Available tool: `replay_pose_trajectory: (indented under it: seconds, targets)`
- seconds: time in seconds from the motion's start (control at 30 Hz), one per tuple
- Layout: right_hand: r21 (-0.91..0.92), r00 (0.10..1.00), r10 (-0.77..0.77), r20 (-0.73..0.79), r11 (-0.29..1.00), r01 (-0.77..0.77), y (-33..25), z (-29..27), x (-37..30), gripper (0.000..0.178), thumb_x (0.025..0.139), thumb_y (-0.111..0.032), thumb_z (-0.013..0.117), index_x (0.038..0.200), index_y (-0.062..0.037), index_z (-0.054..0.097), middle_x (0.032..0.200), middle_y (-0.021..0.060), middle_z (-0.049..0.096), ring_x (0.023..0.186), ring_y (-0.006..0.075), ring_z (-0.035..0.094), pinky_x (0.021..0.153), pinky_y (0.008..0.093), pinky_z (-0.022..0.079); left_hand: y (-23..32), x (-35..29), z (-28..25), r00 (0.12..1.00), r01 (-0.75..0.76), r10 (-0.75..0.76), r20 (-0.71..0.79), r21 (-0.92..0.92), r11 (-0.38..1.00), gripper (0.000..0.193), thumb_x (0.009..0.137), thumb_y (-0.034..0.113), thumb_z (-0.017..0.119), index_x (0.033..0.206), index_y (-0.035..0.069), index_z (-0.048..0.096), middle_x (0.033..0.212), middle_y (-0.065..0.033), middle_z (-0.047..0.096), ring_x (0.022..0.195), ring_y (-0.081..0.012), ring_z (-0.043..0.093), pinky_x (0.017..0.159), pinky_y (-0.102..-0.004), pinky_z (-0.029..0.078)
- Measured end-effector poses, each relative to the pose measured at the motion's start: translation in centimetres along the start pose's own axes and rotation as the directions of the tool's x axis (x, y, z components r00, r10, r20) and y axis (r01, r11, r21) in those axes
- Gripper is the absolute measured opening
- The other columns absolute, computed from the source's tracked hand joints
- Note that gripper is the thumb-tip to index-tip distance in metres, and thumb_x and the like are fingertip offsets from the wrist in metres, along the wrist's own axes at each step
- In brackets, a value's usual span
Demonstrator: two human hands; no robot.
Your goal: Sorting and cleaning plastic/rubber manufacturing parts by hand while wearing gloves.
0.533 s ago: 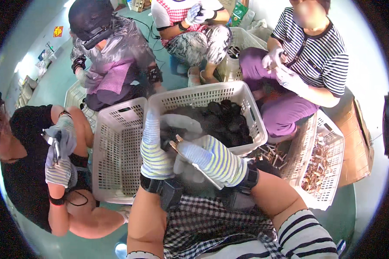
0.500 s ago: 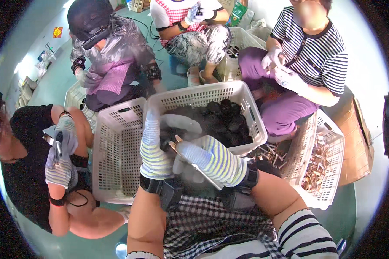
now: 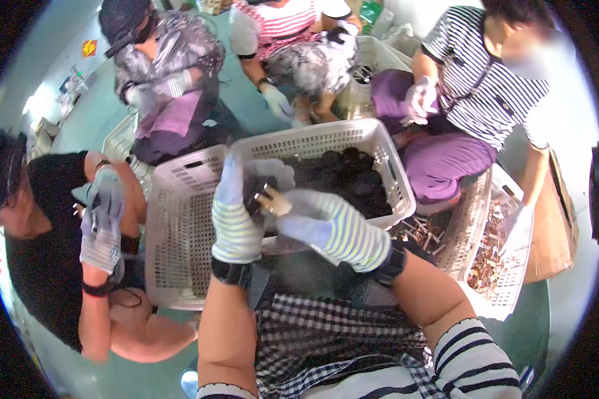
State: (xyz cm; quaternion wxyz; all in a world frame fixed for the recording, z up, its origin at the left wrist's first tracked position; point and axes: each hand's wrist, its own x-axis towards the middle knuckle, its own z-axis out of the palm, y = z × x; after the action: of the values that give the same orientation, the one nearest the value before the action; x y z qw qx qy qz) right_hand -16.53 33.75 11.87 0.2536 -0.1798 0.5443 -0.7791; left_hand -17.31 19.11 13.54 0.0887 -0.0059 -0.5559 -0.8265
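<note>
The right hand (image 3: 343, 229) holds a pronged metal piece (image 3: 273, 202) just beside the left hand (image 3: 236, 223), both gloved. Beyond them, a white crate (image 3: 313, 138) contains black pieces (image 3: 356, 176); a second crate (image 3: 161, 219) stands on its left. On the right, a co-worker's hand (image 3: 519, 223) is at a third crate (image 3: 469, 229) of coppery bits (image 3: 489, 267).

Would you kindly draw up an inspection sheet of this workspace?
Surface: green floor under white plastic baskets.
Job's things: pale pronged piece in the gloved right hand; black pieces in the middle basket.
Clutter: small metallic pieces in the right-side basket, near a cardboard box.
Hands: right closed on the pronged piece; gloved left hand upright nearby, grip unclear.
Cables: nothing clearly seen.
Surroundings: four co-workers around the baskets.
</note>
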Motion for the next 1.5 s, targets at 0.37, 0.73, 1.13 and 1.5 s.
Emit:
replay_pose_trajectory:
  seconds: [0.37,0.73,1.13,1.5]
  targets:
    - [-0.510,0.988,-0.028,-0.153,0.858,-0.055,-1.1,-1.1,3.8,0.023,0.088,-0.021,0.061,0.101,-0.0026,0.061,0.073,0.0039,0.061,0.061,0.0093,0.058,0.055,0.0249,0.047,-0.3,4.9,-5.2,0.938,-0.272,0.205,-0.281,-0.225,0.936,0.052,0.093,0.047,0.050,0.127,0.008,0.048,0.112,-0.0115,0.059,0.096,-0.0235,0.059,0.078,-0.0360,0.052]
    - [-0.547,0.913,-0.388,-0.121,0.794,0.265,5.0,-2.9,6.2,0.038,0.096,-0.027,0.053,0.125,-0.0012,0.054,0.108,0.0081,0.064,0.103,0.0164,0.059,0.086,0.0284,0.047,-2.3,2.2,-1.8,0.986,-0.123,0.069,0.153,0.378,0.918,0.018,0.087,0.019,0.064,0.094,0.003,0.062,0.074,-0.0044,0.060,0.071,-0.0127,0.057,0.066,-0.0290,0.047]
    - [-0.956,0.881,0.373,-0.292,-0.147,-0.255,15.0,-8.8,6.7,0.059,0.079,-0.039,0.069,0.125,-0.0064,0.054,0.120,0.0199,0.060,0.113,0.0332,0.057,0.095,0.0422,0.046,2.2,2.2,-20.1,0.993,-0.004,0.112,-0.031,0.954,0.300,0.039,0.086,0.034,0.059,0.111,0.004,0.060,0.094,-0.0243,0.064,0.096,-0.0416,0.060,0.083,-0.0460,0.046]
    - [-0.910,0.762,0.512,-0.397,-0.328,-0.254,16.0,-8.0,8.1,0.031,0.086,-0.032,0.058,0.108,-0.0128,0.066,0.104,0.0154,0.067,0.098,0.0345,0.063,0.085,0.0433,0.051,-17.3,-2.5,-43.1,0.795,0.266,-0.543,-0.270,0.960,-0.088,0.037,0.092,0.029,0.054,0.119,0.004,0.055,0.099,-0.0188,0.064,0.085,-0.0339,0.064,0.074,-0.0446,0.056]
